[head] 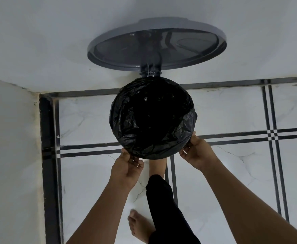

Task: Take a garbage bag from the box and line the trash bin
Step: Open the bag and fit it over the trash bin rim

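Note:
A round trash bin stands on the tiled floor by the wall, its grey lid [157, 44] raised upright against the wall. A black garbage bag [153, 118] fills the bin, and its edge is folded over the whole rim, hiding the bin's body. My left hand [127, 166] pinches the bag's folded edge at the near left of the rim. My right hand [196, 152] grips the bag's edge at the near right of the rim. The garbage bag box is not in view.
White walls meet in a corner at the left [36, 95]. The floor [232, 111] is white marble-look tile with dark stripes. My own bare feet and a black trouser leg [163, 199] are just below the bin, one foot under its near edge.

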`<state>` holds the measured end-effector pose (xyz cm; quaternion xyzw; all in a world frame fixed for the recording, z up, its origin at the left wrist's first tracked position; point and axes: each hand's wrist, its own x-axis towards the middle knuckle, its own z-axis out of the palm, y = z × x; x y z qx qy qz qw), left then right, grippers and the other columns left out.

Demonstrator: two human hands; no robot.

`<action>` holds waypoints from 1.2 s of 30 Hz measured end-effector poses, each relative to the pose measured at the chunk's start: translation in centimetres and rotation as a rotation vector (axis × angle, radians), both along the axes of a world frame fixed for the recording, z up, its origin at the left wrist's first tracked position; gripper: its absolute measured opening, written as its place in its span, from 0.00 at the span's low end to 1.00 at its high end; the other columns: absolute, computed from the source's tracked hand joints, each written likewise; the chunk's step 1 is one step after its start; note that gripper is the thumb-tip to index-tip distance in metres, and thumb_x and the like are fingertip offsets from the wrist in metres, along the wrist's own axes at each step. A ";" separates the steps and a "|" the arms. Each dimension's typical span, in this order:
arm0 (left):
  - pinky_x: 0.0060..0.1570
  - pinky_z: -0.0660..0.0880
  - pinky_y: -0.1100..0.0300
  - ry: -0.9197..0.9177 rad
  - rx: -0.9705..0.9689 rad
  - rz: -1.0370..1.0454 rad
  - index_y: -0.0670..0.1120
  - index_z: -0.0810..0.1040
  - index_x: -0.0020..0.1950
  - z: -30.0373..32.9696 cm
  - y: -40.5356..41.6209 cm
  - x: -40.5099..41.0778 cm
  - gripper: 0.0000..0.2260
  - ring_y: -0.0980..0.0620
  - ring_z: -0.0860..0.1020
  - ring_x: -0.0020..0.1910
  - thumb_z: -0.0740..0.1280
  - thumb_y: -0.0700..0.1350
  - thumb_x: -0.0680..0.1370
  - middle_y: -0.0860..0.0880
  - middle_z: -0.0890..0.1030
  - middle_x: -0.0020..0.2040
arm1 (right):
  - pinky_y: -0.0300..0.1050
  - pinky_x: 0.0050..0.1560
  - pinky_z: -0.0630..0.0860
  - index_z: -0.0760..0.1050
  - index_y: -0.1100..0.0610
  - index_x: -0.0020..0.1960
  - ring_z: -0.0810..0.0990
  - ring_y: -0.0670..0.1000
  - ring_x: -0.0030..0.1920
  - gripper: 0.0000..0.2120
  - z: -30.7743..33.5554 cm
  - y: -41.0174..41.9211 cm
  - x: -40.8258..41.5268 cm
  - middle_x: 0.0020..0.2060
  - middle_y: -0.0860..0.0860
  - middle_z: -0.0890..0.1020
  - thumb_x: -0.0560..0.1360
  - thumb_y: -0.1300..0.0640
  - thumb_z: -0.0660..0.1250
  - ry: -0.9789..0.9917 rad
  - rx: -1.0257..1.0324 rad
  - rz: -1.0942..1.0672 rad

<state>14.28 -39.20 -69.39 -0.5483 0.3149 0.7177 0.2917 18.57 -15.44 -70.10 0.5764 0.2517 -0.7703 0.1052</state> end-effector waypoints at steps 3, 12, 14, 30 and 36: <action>0.37 0.70 0.58 -0.010 -0.021 -0.010 0.47 0.79 0.46 0.1 0.0 0.0 0.10 0.54 0.73 0.33 0.63 0.45 0.85 0.51 0.80 0.34 | 0.41 0.44 0.75 0.80 0.53 0.47 0.78 0.47 0.42 0.06 -0.2 0.1 -0.5 0.39 0.48 0.81 0.81 0.53 0.68 -0.068 0.049 0.059; 0.29 0.78 0.63 -0.066 -0.106 -0.002 0.39 0.79 0.48 0.2 0.6 -2.2 0.12 0.51 0.77 0.36 0.59 0.28 0.80 0.44 0.81 0.42 | 0.40 0.36 0.72 0.78 0.57 0.40 0.74 0.49 0.32 0.10 1.6 0.3 -2.2 0.33 0.52 0.79 0.76 0.69 0.64 -0.273 0.315 0.173; 0.35 0.82 0.60 -0.037 -0.116 -0.025 0.38 0.80 0.51 1.0 0.5 -2.4 0.10 0.48 0.82 0.41 0.61 0.29 0.79 0.42 0.83 0.47 | 0.43 0.40 0.76 0.78 0.54 0.44 0.78 0.50 0.37 0.10 3.5 0.0 -2.7 0.41 0.51 0.81 0.75 0.67 0.63 -0.302 0.733 0.225; 0.46 0.79 0.58 0.105 -0.394 -0.189 0.50 0.83 0.59 3.2 -0.1 -6.2 0.14 0.54 0.81 0.45 0.67 0.57 0.81 0.52 0.85 0.51 | 0.50 0.73 0.65 0.66 0.59 0.78 0.68 0.60 0.76 0.24 -8.4 -9.2 -15.6 0.77 0.60 0.67 0.85 0.51 0.55 -0.141 0.699 2.015; 0.59 0.79 0.55 0.101 -0.348 -0.158 0.54 0.82 0.60 2.4 -0.2 -6.2 0.11 0.54 0.83 0.56 0.67 0.56 0.82 0.54 0.86 0.56 | 0.52 0.77 0.59 0.56 0.59 0.81 0.61 0.60 0.79 0.27 -12.4 -8.9 -15.3 0.81 0.59 0.59 0.86 0.50 0.55 -0.253 0.577 2.058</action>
